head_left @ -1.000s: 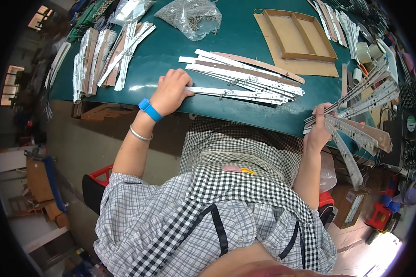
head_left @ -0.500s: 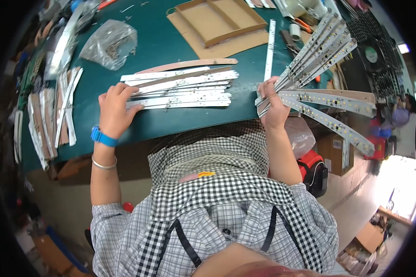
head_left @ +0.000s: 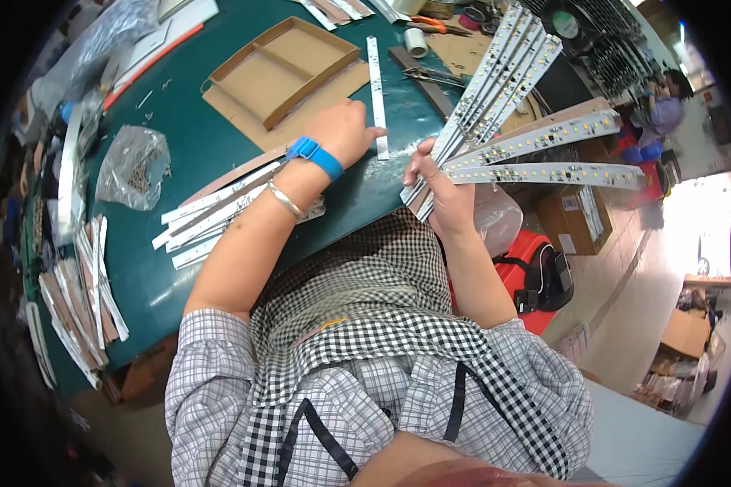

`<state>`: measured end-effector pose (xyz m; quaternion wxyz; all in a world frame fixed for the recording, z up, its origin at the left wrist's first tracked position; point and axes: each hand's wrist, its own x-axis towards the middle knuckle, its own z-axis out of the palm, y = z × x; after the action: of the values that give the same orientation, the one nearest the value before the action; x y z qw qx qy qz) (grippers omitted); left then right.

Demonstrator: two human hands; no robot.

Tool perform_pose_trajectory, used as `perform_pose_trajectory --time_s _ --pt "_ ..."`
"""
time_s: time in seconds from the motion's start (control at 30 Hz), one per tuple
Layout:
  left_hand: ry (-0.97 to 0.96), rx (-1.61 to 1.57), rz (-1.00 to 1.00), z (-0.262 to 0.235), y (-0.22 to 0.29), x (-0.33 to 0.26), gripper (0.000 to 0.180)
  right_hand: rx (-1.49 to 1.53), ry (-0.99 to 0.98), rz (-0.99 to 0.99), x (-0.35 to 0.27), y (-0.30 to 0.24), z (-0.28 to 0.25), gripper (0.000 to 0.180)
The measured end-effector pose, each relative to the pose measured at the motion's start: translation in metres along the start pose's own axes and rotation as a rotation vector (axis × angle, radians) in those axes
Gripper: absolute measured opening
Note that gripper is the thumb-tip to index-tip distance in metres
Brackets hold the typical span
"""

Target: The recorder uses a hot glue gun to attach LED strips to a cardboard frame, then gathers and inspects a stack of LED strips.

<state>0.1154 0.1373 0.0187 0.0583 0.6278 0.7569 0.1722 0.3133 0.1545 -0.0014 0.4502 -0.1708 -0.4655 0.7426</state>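
Note:
My right hand [head_left: 449, 195] is closed round the lower ends of a fanned bundle of LED strips [head_left: 503, 73], which spread up and to the right. My left hand [head_left: 341, 134], with a blue watch on the wrist, is over the table, back upward. Its thumb points out, close to the left edge of a single LED strip [head_left: 374, 81] lying on the table. The other fingers are mostly hidden behind the hand, and nothing shows in it. Under my left forearm lies a pile of white strips [head_left: 191, 235], partly covered by the arm.
A cardboard tray [head_left: 272, 114] with dividers sits on the green table [head_left: 138, 252]. Further left are a clear bag of small parts [head_left: 134, 166] and more strips [head_left: 77, 300]. At the back right lie a white spool [head_left: 416, 42] and orange-handled pliers [head_left: 439, 26]. A person [head_left: 670, 101] is far right.
My left hand has left the pile of strips and moved right and away, to beside the single strip. The right hand still holds its bundle. The whole view has turned.

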Motion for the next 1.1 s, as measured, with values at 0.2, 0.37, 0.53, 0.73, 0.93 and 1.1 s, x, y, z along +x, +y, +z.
perform_pose_trajectory --time_s 0.2,0.37,0.53,0.73,0.93,1.1 --pt "-0.020 0.176 -0.210 0.011 0.010 0.013 0.058 -0.017 0.018 -0.003 0.001 0.002 -0.003 0.024" --pt "-0.113 0.102 -0.312 0.008 0.000 0.026 0.039 -0.034 0.048 0.026 0.005 0.008 0.000 0.032" --pt "-0.103 0.106 -0.302 0.006 -0.003 0.028 0.036 -0.060 0.081 0.032 0.009 0.009 0.002 0.032" --pt "-0.189 0.021 -0.329 0.001 -0.004 0.033 0.039 -0.027 0.136 0.057 0.012 0.015 -0.001 0.038" --pt "-0.246 -0.069 -0.387 -0.003 -0.011 0.041 0.035 -0.017 0.125 0.023 0.016 0.016 0.002 0.039" --pt "-0.074 -0.262 -0.442 0.006 -0.028 0.041 0.023 -0.036 0.045 0.003 0.010 0.017 -0.001 0.042"
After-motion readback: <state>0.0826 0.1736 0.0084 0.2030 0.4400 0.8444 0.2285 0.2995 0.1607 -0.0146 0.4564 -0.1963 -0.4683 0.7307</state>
